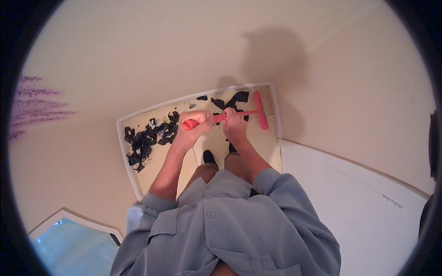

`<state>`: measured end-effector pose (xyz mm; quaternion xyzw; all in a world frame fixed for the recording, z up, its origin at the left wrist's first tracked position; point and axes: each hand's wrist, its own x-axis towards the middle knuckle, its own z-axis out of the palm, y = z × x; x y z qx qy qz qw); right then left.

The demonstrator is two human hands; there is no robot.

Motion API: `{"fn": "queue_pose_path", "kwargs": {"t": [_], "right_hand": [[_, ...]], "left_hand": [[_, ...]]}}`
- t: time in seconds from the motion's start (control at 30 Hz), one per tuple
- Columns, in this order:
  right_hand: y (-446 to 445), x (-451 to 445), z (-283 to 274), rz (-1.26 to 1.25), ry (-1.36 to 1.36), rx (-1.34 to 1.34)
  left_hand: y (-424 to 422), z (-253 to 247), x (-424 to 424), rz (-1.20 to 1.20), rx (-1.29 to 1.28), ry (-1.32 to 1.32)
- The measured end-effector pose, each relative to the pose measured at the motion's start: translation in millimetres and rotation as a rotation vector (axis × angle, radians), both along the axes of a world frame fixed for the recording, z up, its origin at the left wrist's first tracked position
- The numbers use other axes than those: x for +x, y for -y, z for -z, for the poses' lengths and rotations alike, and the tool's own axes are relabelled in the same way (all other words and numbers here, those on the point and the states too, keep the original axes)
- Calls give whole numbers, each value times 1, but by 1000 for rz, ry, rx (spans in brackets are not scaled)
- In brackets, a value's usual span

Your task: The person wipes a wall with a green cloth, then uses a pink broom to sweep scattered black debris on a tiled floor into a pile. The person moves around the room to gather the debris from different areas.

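Note:
A red long-handled tool with a T-shaped head (260,112) stretches in front of me; the view does not settle whether it is a squeegee or a push broom. Around the top end of its handle my left hand (195,126) is closed. My right hand (234,127) grips the handle farther down, nearer the head. The head lies at the right side of the pale floor (271,138), by the wall corner. Torn black scraps (238,100) lie beside it, partly hidden behind the handle and my right hand. A larger heap of black scraps (141,145) spreads over the floor's left side.
White baseboard (193,96) edges the floor along beige walls (165,62). To the right stands a large white panel (331,193). A white-framed opening or window (76,241) is at lower left. Purple marks (41,107) streak the left wall. My dark shoes (209,157) are on the floor.

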<state>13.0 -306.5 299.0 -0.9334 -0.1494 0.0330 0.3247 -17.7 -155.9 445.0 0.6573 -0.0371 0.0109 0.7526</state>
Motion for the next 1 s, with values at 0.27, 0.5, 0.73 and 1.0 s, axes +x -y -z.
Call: {"fn": "queue_pose_path", "kwargs": {"t": [0.27,0.5,0.73,1.0], "right_hand": [[24,40,8,167,47,39],[6,58,26,-32,-82,-32],[-17,-18,9,-396,-65,58],[5,-35,-11,-321,3,173]], "left_hand": [[29,16,41,12,-20,-26],[17,32,41,-244,-81,-99],[11,-1,-67,-515,-115,-94],[26,-13,-88,-391,-40,-86]]}}
